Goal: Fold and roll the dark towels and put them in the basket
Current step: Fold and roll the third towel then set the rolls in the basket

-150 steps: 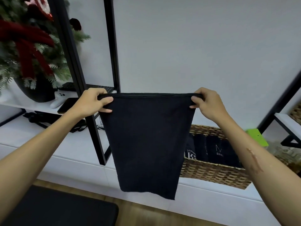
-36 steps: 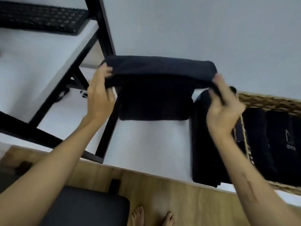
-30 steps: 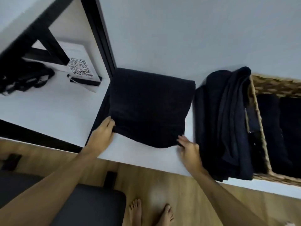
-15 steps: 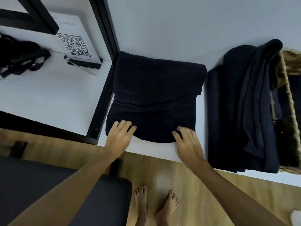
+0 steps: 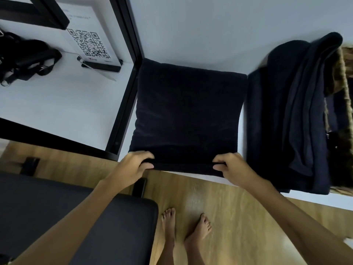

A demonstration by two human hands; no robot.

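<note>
Basket: woven wicker basket [image 5: 342,77], far right; contents unclear.
Towel: folded dark navy towel [image 5: 187,115], left of basket.
Hands: left hand [image 5: 133,167] and right hand [image 5: 232,167] pinch towel's near edge.

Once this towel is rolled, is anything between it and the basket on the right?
Yes. A heap of dark towels lies between the folded towel and the basket, draped over its near rim. Both hands grip the towel's near edge.

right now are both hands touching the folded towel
Touching. The head view shows the left hand and right hand pinching the folded towel's near edge.
</note>
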